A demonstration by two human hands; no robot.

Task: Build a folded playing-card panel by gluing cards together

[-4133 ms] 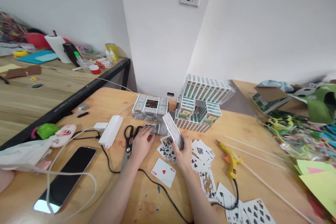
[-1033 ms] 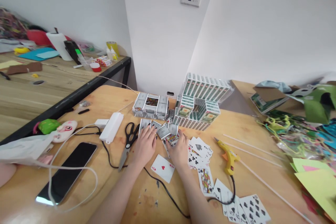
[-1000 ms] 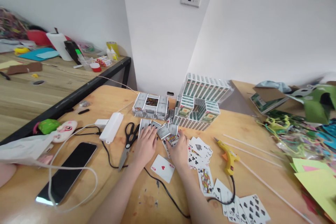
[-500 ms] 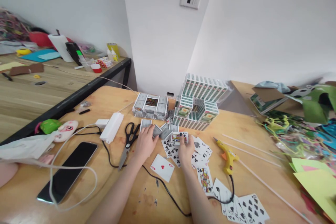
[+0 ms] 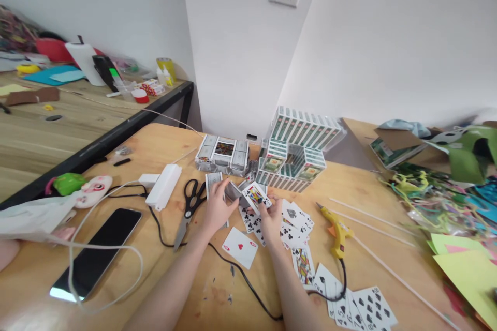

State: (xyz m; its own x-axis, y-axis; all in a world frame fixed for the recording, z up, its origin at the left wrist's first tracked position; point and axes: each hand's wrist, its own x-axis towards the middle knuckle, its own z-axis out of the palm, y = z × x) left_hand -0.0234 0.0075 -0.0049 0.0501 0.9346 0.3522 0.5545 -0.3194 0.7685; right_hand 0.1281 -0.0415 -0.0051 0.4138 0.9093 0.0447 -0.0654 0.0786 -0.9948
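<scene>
My right hand [image 5: 272, 217] pinches a face card [image 5: 255, 195], tilted with its picture side up, above the fanned cards [image 5: 297, 222]. To its left, my left hand [image 5: 218, 207] has its fingers around a grey-backed card [image 5: 233, 192]. Another grey-backed card [image 5: 213, 181] lies beside the left fingers. The ace of hearts [image 5: 239, 247] rests face up on the table nearer to me. Behind the hands is a block built of cards [image 5: 223, 155], with a face card on top. Stacked green-and-white card boxes [image 5: 293, 158] stand to its right.
Black scissors [image 5: 190, 209], a white power strip [image 5: 165, 186] and a phone [image 5: 97, 251] lie left. A yellow glue gun [image 5: 338, 230] with its black cord is right, near glue sticks [image 5: 373, 222] and spade cards [image 5: 363, 310]. Coloured paper [image 5: 466, 274] covers the right edge.
The face card in my right hand has tilted and shifted left, closer to my left hand. My left fingers have spread around the grey-backed card, which now stands more upright.
</scene>
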